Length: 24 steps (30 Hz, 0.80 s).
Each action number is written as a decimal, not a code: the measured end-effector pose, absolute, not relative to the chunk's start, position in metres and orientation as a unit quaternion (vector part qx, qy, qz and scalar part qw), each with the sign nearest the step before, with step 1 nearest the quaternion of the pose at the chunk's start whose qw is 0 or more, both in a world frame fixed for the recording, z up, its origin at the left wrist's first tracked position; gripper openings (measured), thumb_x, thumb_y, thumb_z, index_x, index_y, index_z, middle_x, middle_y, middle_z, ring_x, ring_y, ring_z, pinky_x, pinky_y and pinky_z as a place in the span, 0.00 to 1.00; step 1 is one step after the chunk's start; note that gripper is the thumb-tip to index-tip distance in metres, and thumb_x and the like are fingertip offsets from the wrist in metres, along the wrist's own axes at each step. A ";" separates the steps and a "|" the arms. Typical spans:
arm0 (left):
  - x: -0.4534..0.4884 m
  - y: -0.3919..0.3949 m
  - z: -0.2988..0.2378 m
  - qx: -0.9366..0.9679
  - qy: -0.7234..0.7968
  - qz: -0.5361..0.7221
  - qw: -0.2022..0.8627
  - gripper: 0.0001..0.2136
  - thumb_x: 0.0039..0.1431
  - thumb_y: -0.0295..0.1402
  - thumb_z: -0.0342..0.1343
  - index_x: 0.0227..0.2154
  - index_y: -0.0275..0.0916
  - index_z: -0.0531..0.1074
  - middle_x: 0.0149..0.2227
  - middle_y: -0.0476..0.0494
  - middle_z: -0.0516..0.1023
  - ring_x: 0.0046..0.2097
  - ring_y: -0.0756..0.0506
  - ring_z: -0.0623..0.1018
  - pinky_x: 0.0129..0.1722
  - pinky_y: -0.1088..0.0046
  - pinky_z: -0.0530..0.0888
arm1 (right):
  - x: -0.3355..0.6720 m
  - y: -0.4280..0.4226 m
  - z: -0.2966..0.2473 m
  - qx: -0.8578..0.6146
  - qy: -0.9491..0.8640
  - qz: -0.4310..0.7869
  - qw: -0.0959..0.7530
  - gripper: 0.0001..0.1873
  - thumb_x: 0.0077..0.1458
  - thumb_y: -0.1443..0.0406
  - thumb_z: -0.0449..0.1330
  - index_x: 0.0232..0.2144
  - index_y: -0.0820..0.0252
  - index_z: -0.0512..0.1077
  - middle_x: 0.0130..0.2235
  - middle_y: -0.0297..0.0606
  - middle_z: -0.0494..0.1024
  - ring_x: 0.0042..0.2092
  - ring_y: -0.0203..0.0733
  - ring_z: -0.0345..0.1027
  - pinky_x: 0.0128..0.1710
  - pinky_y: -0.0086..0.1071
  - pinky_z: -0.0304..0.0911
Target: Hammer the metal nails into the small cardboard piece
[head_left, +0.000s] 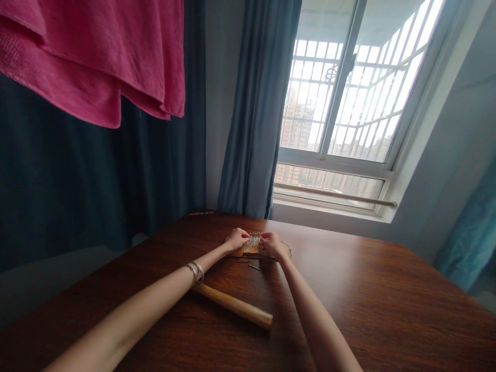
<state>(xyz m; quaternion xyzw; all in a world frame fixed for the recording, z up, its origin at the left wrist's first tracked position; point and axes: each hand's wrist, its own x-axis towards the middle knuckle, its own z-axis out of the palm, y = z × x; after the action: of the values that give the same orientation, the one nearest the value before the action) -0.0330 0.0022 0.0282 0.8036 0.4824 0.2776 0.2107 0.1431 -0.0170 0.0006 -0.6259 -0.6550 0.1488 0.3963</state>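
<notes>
Near the far side of the table, both my hands are on a small yellowish object (252,247) with a row of slim, light upright bars between them. My left hand (237,239) is at its left side, fingers pinched together at the bars. At the right side, my right hand (271,244) is closed in the same way, covering part of it. A curved, ridged edge shows beyond the right hand. Just in front lie a few thin dark slivers (254,267). Too small to tell is what exactly the fingertips grip.
A round wooden handle (236,306) lies across the brown table (368,299), its left end hidden behind my left forearm. Small round items (201,213) sit at the far left corner. Beyond are blue curtains (256,113), a barred window and a hanging pink towel (96,57).
</notes>
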 end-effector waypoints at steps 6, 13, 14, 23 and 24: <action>-0.027 -0.011 0.039 0.785 0.522 0.282 0.180 0.12 0.46 0.34 0.53 0.31 0.37 0.77 0.32 0.41 0.79 0.36 0.44 0.75 0.33 0.74 0.67 | 0.132 -0.013 -0.001 -0.629 -0.651 0.133 0.403 0.07 0.45 0.70 0.56 0.25 0.60 0.75 0.29 0.40 0.78 0.31 0.38 0.70 0.32 0.26 0.60; -0.028 -0.023 0.052 0.779 0.520 0.298 0.181 0.12 0.48 0.35 0.51 0.29 0.35 0.77 0.26 0.42 0.78 0.30 0.46 0.75 0.30 0.76 0.66 | 0.130 -0.017 0.008 -0.640 -0.641 0.126 0.405 0.14 0.52 0.65 0.48 0.35 0.65 0.71 0.32 0.42 0.76 0.32 0.36 0.68 0.30 0.26 0.60; -0.029 -0.024 0.054 0.780 0.517 0.299 0.189 0.13 0.48 0.36 0.51 0.30 0.34 0.77 0.25 0.42 0.78 0.29 0.46 0.75 0.29 0.76 0.66 | 0.130 -0.020 0.011 -0.640 -0.645 0.128 0.399 0.15 0.52 0.65 0.48 0.35 0.66 0.71 0.32 0.43 0.76 0.32 0.36 0.68 0.30 0.25 0.60; -0.055 -0.019 0.062 0.873 0.381 0.039 0.301 0.12 0.40 0.36 0.55 0.27 0.35 0.77 0.19 0.50 0.71 0.22 0.51 0.69 0.20 0.79 0.62 | 0.146 -0.068 0.027 -0.538 -0.781 0.214 0.234 0.03 0.39 0.66 0.61 0.20 0.60 0.75 0.18 0.32 0.73 0.21 0.32 0.63 0.19 0.23 0.54; -0.057 -0.019 0.059 0.875 0.370 0.011 0.311 0.11 0.39 0.35 0.55 0.26 0.35 0.77 0.18 0.50 0.70 0.21 0.51 0.68 0.20 0.79 0.62 | 0.145 -0.073 0.026 -0.527 -0.792 0.218 0.220 0.02 0.38 0.67 0.62 0.19 0.60 0.75 0.18 0.31 0.72 0.21 0.32 0.63 0.19 0.23 0.53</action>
<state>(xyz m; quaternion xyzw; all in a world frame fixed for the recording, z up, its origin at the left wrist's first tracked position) -0.0566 -0.0191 0.0588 0.8752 0.3705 0.0108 0.3110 0.1452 -0.0728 0.0262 -0.5266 -0.7917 0.2183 0.2196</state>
